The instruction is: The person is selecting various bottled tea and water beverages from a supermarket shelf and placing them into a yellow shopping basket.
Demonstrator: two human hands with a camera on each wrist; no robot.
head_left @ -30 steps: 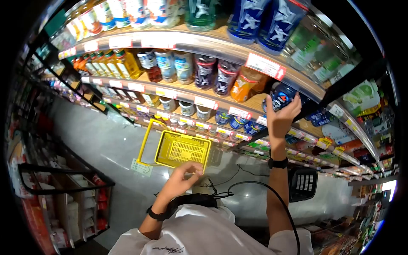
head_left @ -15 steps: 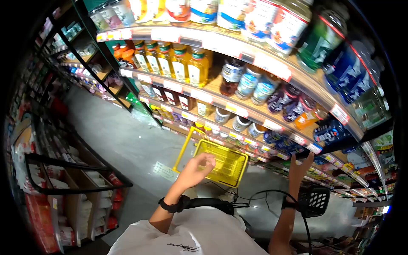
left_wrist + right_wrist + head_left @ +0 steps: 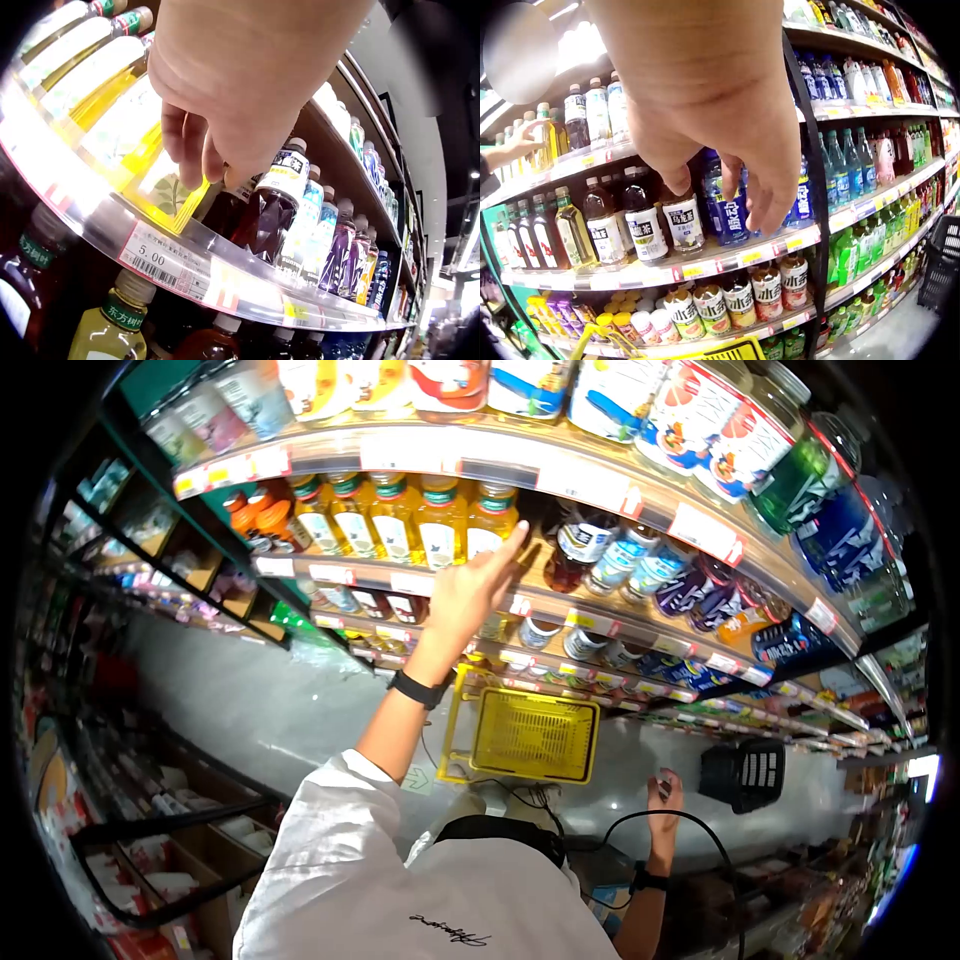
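Observation:
My left hand (image 3: 463, 602) reaches to the middle shelf, at the right end of a row of yellow tea bottles (image 3: 390, 518). Its index finger lies extended along the right side of the last yellow bottle (image 3: 487, 528). In the left wrist view, the fingers (image 3: 193, 150) hang down beside that bottle, right at its edge, with a dark bottle (image 3: 271, 217) just to the right. My right hand (image 3: 664, 800) hangs low by my side, away from the shelves, fingers loosely curled and holding nothing.
A yellow shopping basket (image 3: 535, 735) stands on the floor below the shelves, its handle tilted to the left. A black basket (image 3: 742, 775) is on the floor at right. A black cable (image 3: 690, 818) loops near my right arm. Large jugs (image 3: 530, 385) fill the shelf above.
My right hand has left the blue bottle on the shelf and dropped to my side, with nothing in it. My left hand has risen from over the basket to the yellow bottles. The view has swung left.

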